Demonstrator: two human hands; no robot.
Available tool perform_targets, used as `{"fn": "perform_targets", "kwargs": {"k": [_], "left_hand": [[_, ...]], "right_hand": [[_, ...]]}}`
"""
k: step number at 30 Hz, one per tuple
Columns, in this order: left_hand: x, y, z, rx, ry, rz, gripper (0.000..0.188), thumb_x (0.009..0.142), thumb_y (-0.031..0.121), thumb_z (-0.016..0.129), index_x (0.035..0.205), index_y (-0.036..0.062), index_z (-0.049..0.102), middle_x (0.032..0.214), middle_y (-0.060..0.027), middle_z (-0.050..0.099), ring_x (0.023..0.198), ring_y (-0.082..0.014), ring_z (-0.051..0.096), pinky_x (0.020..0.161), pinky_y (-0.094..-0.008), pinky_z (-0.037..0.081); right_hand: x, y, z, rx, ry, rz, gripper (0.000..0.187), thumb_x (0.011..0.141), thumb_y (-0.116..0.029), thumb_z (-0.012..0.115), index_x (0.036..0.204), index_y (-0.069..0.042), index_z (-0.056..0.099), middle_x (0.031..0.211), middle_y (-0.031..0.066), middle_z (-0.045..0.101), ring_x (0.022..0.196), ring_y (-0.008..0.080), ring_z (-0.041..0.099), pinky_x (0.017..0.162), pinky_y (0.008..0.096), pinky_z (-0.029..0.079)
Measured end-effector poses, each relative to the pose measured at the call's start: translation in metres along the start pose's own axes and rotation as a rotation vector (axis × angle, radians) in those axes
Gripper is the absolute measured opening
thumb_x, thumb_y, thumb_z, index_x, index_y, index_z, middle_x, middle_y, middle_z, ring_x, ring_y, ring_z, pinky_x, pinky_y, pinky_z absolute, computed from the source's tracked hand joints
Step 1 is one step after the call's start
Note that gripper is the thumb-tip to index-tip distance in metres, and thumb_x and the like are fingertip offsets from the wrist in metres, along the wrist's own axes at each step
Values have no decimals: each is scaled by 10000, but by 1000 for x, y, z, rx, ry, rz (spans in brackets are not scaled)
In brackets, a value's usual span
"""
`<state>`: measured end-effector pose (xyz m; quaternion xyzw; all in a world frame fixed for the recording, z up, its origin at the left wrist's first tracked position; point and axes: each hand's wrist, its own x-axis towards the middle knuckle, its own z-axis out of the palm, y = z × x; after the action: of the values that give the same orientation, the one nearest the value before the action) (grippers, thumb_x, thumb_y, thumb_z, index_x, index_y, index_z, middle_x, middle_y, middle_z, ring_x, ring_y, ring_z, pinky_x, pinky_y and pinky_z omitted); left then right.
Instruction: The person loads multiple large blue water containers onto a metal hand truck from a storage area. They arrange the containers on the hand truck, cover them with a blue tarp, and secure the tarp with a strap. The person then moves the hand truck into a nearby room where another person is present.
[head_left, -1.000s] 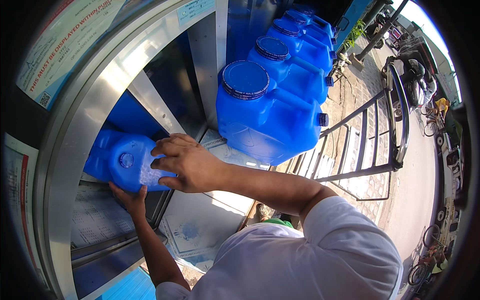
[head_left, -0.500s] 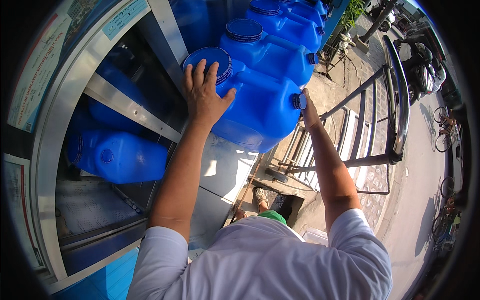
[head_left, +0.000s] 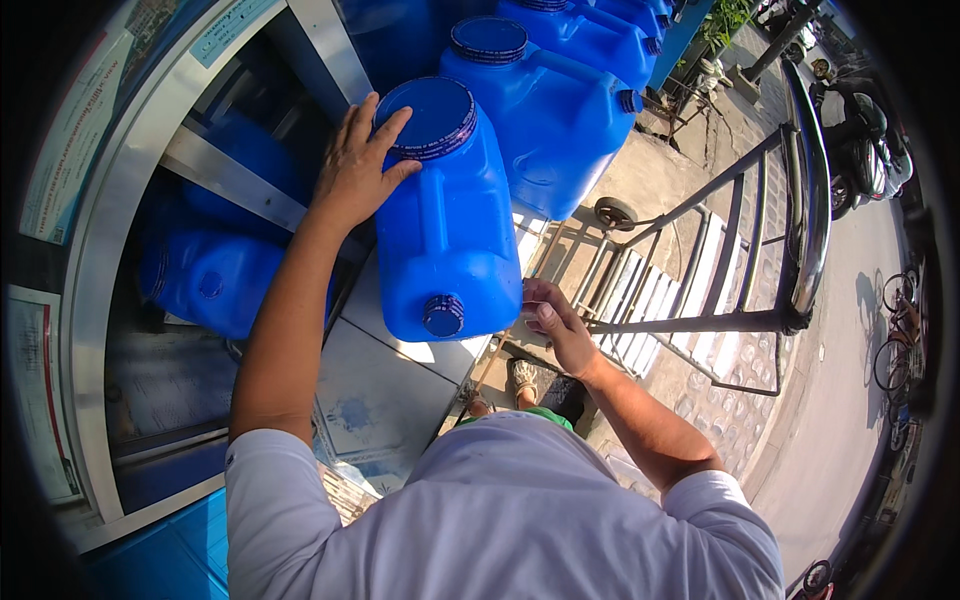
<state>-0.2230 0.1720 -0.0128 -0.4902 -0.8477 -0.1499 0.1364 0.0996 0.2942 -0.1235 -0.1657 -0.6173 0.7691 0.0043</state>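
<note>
A blue plastic water jug (head_left: 445, 215) stands on the white tiled ledge (head_left: 372, 385) in front of me. Its small spout cap (head_left: 443, 316) points toward my body, and its wide round lid (head_left: 427, 112) is at the far end. My left hand (head_left: 362, 170) lies against the left side of that lid, its fingers stretched and the thumb apart. Beside the jug's near right corner is my right hand (head_left: 560, 325), fingers loosely bent and not wrapped round anything. Its fingertips are at the jug's side; whether they touch it is unclear.
More blue jugs (head_left: 560, 120) line up behind. Another blue jug (head_left: 225, 285) shows behind the metal-framed glass (head_left: 95, 330) at left. A metal handcart (head_left: 690, 325) stands on the pavement at right, with a motorcycle (head_left: 860, 150) beyond it.
The nearest jug has turned so its spout cap swung from the right round toward me. My right hand came nearer, off the spout; my left hand shifted left along the lid.
</note>
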Motion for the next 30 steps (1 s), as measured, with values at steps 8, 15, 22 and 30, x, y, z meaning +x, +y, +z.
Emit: {"fn": "perform_targets", "kwargs": {"k": [8, 15, 22, 30], "left_hand": [[-60, 71, -54, -566, -456, -476, 900, 851, 500, 701, 1514, 48, 295, 1335, -316, 528, 1210, -412, 566, 984, -485, 471], [-61, 36, -54, -435, -333, -598, 573, 916, 298, 612, 1443, 130, 459, 1358, -194, 566, 1188, -372, 595, 1016, -456, 464], [-63, 45, -56, -190, -273, -664, 529, 934, 418, 579, 1365, 112, 553, 1275, -161, 633, 1145, -337, 624, 975, -430, 491], [-57, 46, -52, -158, -245, -722, 565, 921, 511, 574, 1318, 110, 598, 1239, -149, 656, 1121, -330, 636, 962, -423, 500]], "right_hand": [[65, 71, 21, 245, -9, 343, 1124, 815, -858, 350, 1548, -161, -140, 1625, 172, 18, 1491, 369, 65, 1097, 627, 294], [80, 62, 75, 74, -164, 439, 1192, 805, -866, 362, 1525, -92, -188, 1588, 227, 138, 1417, 389, 281, 999, 490, 449], [130, -92, -47, -837, 467, -701, 340, 860, -280, 680, 1135, -81, 660, 1131, 140, 656, 1048, 342, 617, 931, 422, 472], [236, -215, -174, -1503, 393, -205, 534, 858, -564, 590, 1237, -193, 652, 1142, 99, 686, 1088, 310, 639, 928, 396, 499]]}}
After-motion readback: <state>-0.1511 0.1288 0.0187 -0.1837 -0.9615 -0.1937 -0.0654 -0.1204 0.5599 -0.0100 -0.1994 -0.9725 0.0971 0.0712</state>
